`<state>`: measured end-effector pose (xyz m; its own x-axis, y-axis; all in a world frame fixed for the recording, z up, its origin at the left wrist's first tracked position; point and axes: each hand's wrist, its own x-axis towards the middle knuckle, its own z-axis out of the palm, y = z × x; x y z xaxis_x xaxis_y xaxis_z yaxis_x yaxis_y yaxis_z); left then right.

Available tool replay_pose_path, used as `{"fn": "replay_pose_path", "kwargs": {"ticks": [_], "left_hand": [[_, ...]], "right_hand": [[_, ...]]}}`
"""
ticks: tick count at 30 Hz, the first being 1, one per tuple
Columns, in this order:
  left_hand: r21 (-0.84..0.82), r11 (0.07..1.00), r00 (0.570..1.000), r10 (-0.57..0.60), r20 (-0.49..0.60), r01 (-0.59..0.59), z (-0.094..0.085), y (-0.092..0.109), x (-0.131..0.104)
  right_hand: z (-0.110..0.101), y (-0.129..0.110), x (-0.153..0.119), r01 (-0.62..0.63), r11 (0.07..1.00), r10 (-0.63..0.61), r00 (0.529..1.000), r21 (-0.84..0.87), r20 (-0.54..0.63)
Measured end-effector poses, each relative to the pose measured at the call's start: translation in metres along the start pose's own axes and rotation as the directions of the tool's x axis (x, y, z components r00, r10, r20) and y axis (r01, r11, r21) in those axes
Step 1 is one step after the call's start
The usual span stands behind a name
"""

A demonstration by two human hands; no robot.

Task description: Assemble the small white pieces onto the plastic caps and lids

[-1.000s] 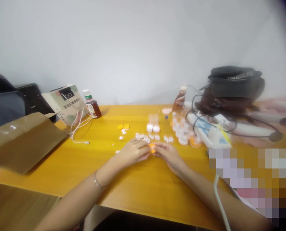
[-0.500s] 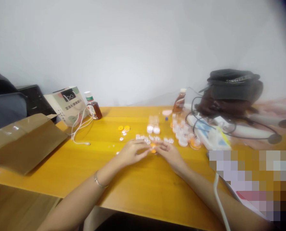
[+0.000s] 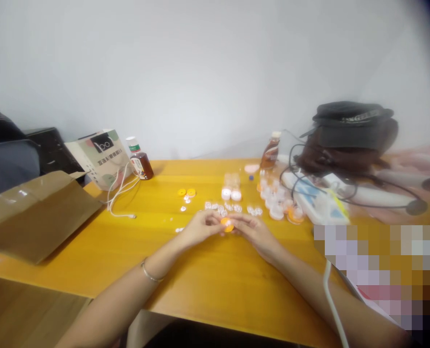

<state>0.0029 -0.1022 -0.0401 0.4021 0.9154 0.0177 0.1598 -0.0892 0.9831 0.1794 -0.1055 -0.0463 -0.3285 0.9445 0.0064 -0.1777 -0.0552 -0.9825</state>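
Between my two hands is a small round orange disc [image 3: 228, 224], held above the table with its flat face towards me. My left hand [image 3: 201, 228] pinches its left edge, and my right hand [image 3: 253, 231] grips its right edge with bent fingers. Just beyond them lies a row of small white round pieces [image 3: 233, 208]. Farther left sit two yellow-orange discs [image 3: 186, 192], with several tiny white pieces [image 3: 183, 209] nearby. White round parts [image 3: 231, 195] stand behind the row. Blur hides the finer detail of the disc.
Clear and orange plastic parts [image 3: 276, 205] cluster at the right, beside a blue-and-white pack [image 3: 309, 193]. Two brown-liquid bottles, one left [image 3: 141, 164] and one right [image 3: 270, 152], stand at the back. A white cable [image 3: 121, 193], a paper bag [image 3: 106, 159], a cardboard box [image 3: 37, 217] and a black cap [image 3: 352, 121] surround the work area.
The orange disc has turned so that more of its face shows, and it sits slightly farther left. Both hands stay on it, with the fingers shifted a little.
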Motion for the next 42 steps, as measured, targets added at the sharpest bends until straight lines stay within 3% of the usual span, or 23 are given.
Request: {"fn": "replay_pose_path", "kwargs": {"ticks": [5,11,16,20,25,30,33,36,38,40,42], "left_hand": [[-0.112,0.991,0.996,-0.065,0.063,0.072,-0.002,0.003,0.0],[-0.125,0.989,0.997,-0.075,0.004,0.075,0.002,-0.003,0.002],[-0.231,0.967,0.989,-0.125,-0.081,0.104,0.008,-0.003,0.001],[-0.264,0.953,0.984,-0.169,-0.057,0.148,0.007,0.002,0.0],[-0.148,0.987,0.993,-0.072,-0.095,0.057,0.004,-0.002,0.003],[0.191,0.974,0.978,0.151,-0.146,-0.122,0.007,-0.007,0.001],[0.494,0.826,0.923,0.369,-0.109,-0.272,0.009,-0.004,-0.004],[0.744,0.555,0.827,0.562,-0.006,-0.372,0.009,-0.001,-0.006],[0.849,0.379,0.775,0.63,0.056,-0.369,0.009,-0.001,-0.006],[0.904,0.261,0.759,0.644,0.1,-0.34,0.009,-0.003,-0.006],[0.93,0.212,0.77,0.63,0.106,-0.302,0.01,-0.005,-0.005]], "right_hand": [[0.0,0.001,0.001,-0.029,0.997,0.033,0.998,0.068,-0.06],[-0.001,0.003,0.001,-0.054,0.99,0.066,0.994,0.131,-0.09],[-0.002,0.004,0.001,-0.069,0.983,0.083,0.993,0.173,-0.078],[-0.004,0.004,0.002,-0.08,0.98,0.094,0.993,0.18,-0.068],[-0.003,0.005,0.002,-0.096,0.983,0.109,0.991,0.154,-0.076],[0.0,0.005,0.001,-0.124,0.986,0.134,0.986,0.108,-0.095],[0.002,0.005,0.0,-0.106,0.988,0.121,0.983,0.11,-0.139],[0.004,0.005,-0.001,-0.08,0.99,0.099,0.982,0.116,-0.159],[0.005,0.005,-0.002,-0.07,0.991,0.089,0.981,0.111,-0.174],[0.007,0.005,-0.002,-0.064,0.993,0.082,0.979,0.098,-0.189],[0.008,0.006,-0.003,-0.052,0.995,0.067,0.977,0.082,-0.201]]}}
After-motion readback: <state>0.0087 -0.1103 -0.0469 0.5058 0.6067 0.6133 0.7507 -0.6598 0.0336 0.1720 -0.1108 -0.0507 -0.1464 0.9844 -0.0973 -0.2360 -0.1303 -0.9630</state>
